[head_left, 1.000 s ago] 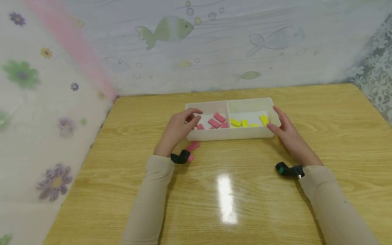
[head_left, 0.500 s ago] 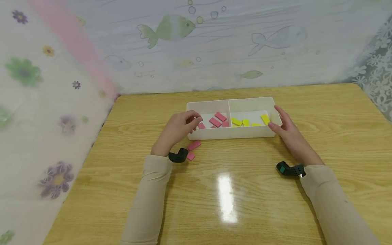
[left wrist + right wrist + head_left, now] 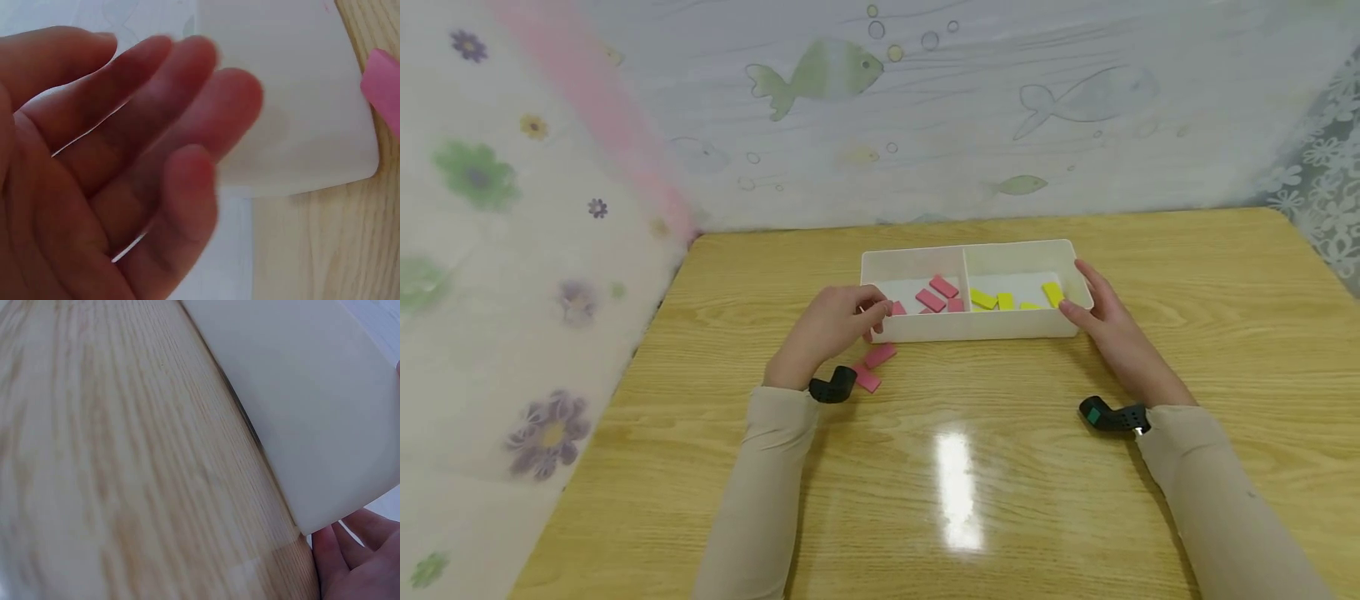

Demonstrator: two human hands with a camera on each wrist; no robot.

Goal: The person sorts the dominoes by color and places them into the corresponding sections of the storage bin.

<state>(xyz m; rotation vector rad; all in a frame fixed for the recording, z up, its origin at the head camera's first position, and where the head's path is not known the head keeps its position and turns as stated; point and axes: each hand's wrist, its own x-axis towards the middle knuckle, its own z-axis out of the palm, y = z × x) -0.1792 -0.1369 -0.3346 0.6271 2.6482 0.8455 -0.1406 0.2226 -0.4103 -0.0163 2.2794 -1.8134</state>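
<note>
A white two-compartment box (image 3: 985, 327) stands on the table, with several pink blocks (image 3: 931, 300) on its left side and several yellow blocks (image 3: 1052, 293) on its right. My left hand (image 3: 835, 325) is at the box's front left corner. In the left wrist view its loosely bent fingers (image 3: 231, 103) hold nothing, and the box wall (image 3: 294, 125) lies behind them. My right hand (image 3: 1112, 333) grips the box's right end, thumb at the front corner and fingers along the end wall. Two pink blocks, one (image 3: 881, 356) partly over the other (image 3: 868, 382), lie on the table below my left hand.
The wood-grain table (image 3: 1037, 500) meets a wall (image 3: 940, 150) painted with fish behind the box. A flowered wall covering (image 3: 512, 317) runs along the left side. A black wrist camera (image 3: 833, 385) sits on the left wrist and another camera (image 3: 1112, 415) on the right.
My left hand has drawn back and down from over the left compartment to the front left corner, uncovering more of the two table blocks. The right hand keeps its grip on the box.
</note>
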